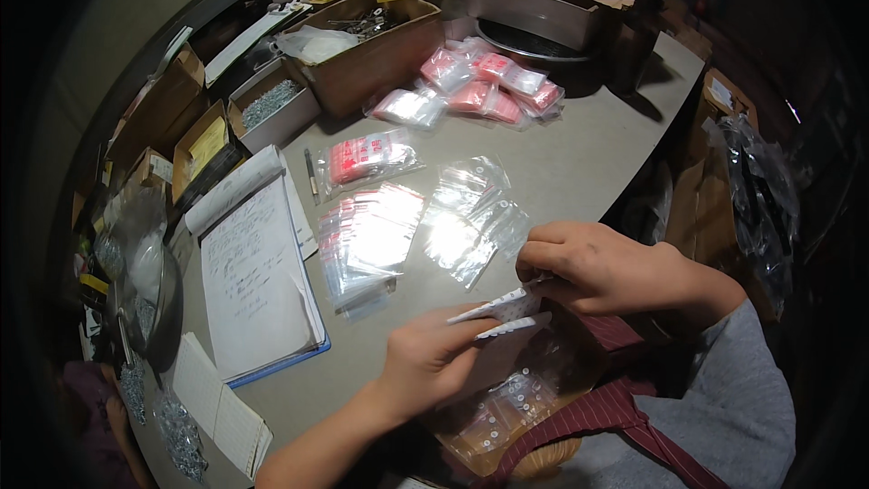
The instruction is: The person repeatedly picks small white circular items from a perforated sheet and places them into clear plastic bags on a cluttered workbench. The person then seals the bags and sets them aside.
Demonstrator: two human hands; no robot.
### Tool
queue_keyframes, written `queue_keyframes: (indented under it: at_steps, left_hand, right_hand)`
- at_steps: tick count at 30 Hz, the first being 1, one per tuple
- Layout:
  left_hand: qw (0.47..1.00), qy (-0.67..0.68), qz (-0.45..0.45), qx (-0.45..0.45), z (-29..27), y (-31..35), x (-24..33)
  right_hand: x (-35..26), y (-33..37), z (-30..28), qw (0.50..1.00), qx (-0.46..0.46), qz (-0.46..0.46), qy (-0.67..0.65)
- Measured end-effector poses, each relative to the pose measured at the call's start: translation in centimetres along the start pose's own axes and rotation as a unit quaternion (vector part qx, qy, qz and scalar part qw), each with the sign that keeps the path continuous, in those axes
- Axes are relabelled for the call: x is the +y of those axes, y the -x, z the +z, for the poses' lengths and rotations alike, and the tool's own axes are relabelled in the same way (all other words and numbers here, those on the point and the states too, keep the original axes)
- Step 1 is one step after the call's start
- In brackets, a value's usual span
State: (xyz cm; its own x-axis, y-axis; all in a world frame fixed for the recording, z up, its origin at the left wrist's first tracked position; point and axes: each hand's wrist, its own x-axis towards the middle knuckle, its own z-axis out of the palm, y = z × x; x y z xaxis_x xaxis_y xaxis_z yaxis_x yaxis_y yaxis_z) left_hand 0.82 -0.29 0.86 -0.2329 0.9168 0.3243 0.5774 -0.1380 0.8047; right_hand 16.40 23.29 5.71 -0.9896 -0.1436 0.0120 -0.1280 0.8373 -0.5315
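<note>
Both hands [593,264] in a narrow hold on one spotted white piece [514,306], near small clear bags [509,409].

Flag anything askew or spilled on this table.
No clear spill stands out. The flat clear plastic bags beside the right hand lie at uneven angles, and the white handwritten notepad has its upper pages curled back, so both look untidy.

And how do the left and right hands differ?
The left hand is lower in view, holding the left end of the dotted piece; the right hand is higher, at its right end. The left forearm shows bare; the right forearm enters a grey sleeve. Both hands have bent fingers.
</note>
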Motion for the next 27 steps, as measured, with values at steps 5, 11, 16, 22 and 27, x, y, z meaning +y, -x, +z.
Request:
queue_keyframes:
  at_steps: [5, 11, 16, 22, 27]
  left_hand:
    - [1.000, -0.013, 0.008, -0.001, 0.1, 0.1, -0.3]
    - [0.999, -0.008, 0.033, 0.002, 0.2, 0.2, -0.8]
    - [0.997, -0.034, 0.070, -0.010, 0.4, 0.3, -0.9]
    - [0.999, -0.009, 0.036, -0.001, 0.4, 0.2, -0.7]
    - [0.999, -0.012, 0.042, -0.012, 0.2, 0.1, -0.5]
  right_hand:
    - [0.0, 0.6, 0.5, 1.000, 0.002, 0.001, 0.028]
    - [-0.3, 0.8, 1.0, 0.998, 0.057, -0.033, 0.015]
    - [0.5, 0.8, 1.4, 1.000, 0.020, -0.009, 0.011]
    - [0.4, 0.9, 2.0, 0.998, 0.061, -0.016, -0.002]
    - [-0.5, 0.8, 1.9, 0.990, 0.132, -0.041, -0.008]
